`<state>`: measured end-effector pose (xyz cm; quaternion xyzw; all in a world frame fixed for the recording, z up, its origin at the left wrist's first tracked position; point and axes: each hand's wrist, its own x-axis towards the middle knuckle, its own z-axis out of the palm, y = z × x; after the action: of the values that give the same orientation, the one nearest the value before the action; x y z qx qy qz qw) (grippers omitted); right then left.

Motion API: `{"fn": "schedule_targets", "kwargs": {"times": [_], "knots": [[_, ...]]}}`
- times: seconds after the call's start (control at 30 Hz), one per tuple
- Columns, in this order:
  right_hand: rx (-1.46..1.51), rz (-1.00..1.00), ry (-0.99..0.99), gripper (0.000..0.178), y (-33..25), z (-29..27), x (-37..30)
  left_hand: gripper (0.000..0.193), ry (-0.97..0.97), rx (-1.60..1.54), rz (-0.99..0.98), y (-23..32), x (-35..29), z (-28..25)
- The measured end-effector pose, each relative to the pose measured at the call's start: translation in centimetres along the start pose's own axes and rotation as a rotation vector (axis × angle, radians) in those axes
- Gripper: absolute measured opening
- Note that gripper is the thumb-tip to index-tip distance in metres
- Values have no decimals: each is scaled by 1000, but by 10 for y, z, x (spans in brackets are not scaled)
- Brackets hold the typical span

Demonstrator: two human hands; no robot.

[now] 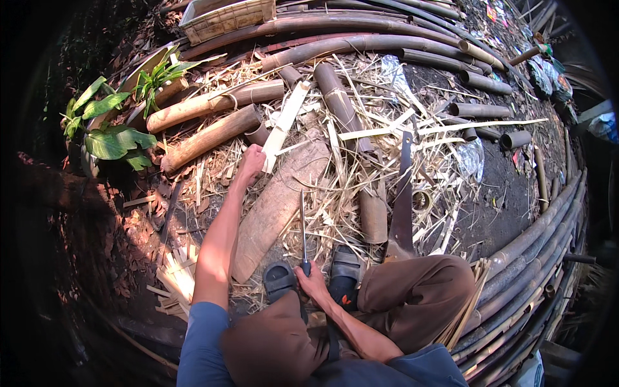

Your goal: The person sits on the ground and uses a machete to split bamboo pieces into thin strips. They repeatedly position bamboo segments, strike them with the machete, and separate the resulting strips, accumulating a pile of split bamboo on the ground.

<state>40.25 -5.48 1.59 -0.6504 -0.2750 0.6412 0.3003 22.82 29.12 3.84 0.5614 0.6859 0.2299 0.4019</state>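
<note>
My left hand (pixel 253 158) is stretched forward, its fingers closed at the lower end of a pale split bamboo strip (pixel 288 115). The strip's far end slants up and to the right. Close to my body, my right hand (pixel 312 282) grips the dark handle of a knife (pixel 303 222), whose narrow blade points away from me. Between my arms lies a worn wooden plank (pixel 277 209), running from near my feet toward the strip. The strip's gripped end is partly hidden by my fingers.
A handsaw (pixel 403 200) lies right of a long bamboo tube (pixel 342 103). Cut bamboo sections (pixel 213 137) lie on the left, amid pale shavings. Long poles (pixel 535 258) line the right side. A plastic crate (pixel 227 19) stands at the back. Split pieces (pixel 177 277) are piled lower left.
</note>
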Motion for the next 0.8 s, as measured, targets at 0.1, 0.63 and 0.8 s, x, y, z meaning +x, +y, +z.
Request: {"fn": "schedule_targets", "kwargs": {"times": [0.1,0.63,0.8], "knots": [[-9,-24,17,27,-13,-1,-3,31,-221,-814,34,13,-55,-13],[-159,-171,89,22,-13,-51,-4,65,127,-1441,393,81,-229,-61],[34,-243,-96,20,-86,-57,-64,42,502,-855,351,25,-219,-63]]}}
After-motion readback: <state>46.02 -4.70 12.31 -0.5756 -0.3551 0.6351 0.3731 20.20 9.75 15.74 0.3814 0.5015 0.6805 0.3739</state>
